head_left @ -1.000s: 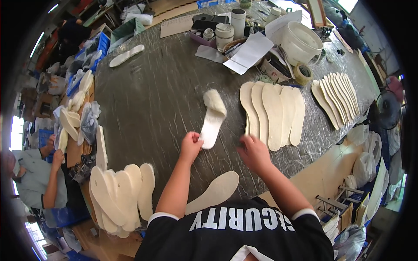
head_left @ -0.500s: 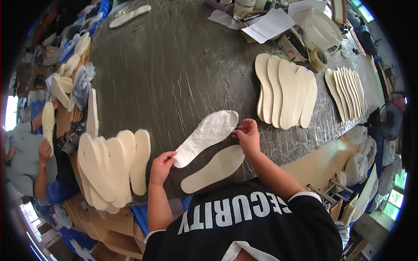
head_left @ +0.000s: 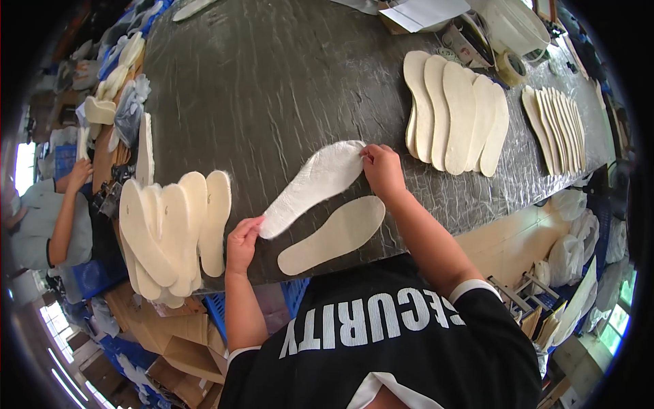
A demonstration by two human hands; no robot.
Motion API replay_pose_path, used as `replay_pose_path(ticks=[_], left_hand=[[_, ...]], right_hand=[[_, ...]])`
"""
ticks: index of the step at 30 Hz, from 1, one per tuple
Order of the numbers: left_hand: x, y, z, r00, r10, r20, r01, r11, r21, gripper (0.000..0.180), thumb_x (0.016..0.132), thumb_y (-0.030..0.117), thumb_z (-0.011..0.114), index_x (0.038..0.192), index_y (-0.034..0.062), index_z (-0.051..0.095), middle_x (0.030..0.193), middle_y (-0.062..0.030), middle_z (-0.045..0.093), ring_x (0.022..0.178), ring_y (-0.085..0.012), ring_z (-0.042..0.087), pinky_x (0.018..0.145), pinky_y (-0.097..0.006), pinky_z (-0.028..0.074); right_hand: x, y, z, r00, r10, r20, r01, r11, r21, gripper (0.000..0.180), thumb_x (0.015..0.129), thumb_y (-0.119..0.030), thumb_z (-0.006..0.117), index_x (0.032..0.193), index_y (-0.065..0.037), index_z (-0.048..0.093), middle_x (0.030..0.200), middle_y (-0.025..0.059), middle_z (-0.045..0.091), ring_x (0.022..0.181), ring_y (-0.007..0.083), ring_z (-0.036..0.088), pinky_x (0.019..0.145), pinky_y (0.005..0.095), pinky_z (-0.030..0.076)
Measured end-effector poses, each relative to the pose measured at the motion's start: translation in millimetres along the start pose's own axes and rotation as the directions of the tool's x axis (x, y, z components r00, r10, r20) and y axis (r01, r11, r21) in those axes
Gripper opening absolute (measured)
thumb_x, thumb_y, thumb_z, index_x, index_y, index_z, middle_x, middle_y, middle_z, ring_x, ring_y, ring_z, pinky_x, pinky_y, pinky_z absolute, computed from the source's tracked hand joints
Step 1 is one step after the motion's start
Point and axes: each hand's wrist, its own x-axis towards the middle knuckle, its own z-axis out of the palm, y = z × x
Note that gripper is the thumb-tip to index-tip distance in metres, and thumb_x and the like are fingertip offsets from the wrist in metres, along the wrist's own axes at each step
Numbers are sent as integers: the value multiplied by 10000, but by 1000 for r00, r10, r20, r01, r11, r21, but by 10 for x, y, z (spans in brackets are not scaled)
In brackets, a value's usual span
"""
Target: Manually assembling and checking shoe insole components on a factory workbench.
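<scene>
The person stands at the near edge of a dark, wrinkled counter (head_left: 272, 88) and holds a white fuzzy insole (head_left: 315, 185) stretched between both hands, just above the surface. The left hand (head_left: 243, 242) has its grip pinched shut on the heel end, close to the near edge. The right hand (head_left: 383, 170) has its fingertips closed on the toe end, farther in toward the middle of the counter. The insole runs on a slant between them, textured side up.

Right beneath it, closer to the near edge, a smooth cream insole (head_left: 334, 235) lies flat on the counter, set at nearly the same slant. The two look almost parallel, and I cannot tell whether they touch.

Toward the near left corner a fanned stack of fuzzy insoles (head_left: 174, 228) overlaps, hanging partly over the edge. Toward the right side a row of cream insoles (head_left: 456, 112) lies side by side, overlapping, and a second, tighter row (head_left: 555, 126) sits by the right edge. A roll of tape (head_left: 509, 66) rests beyond the first row, near the far right corner. Off the left edge, another person in a pale shirt (head_left: 41, 218) is at work with an arm raised.
</scene>
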Motion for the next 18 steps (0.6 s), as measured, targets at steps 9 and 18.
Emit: replay_pose_path(ticks=[9,18], left_hand=[[-388,602,511,980,182,-83,-158,959,237,114,769,-6,673,881,2,659,874,-118,637,774,-233,617,702,-306,500],[-324,871,913,944,-218,248,11,772,635,398,638,114,767,983,21,592,935,-153,604,879,-330,574,781,-388,470]], right_hand=[[-93,72,-59,999,-51,3,50,999,12,179,826,-3,504,994,-4,441,851,240,609,789,431,593,708,479,477],[-122,126,-240,985,-52,163,69,992,-101,201,868,-90,495,1036,-28,403,794,265,627,779,458,613,707,521,487]])
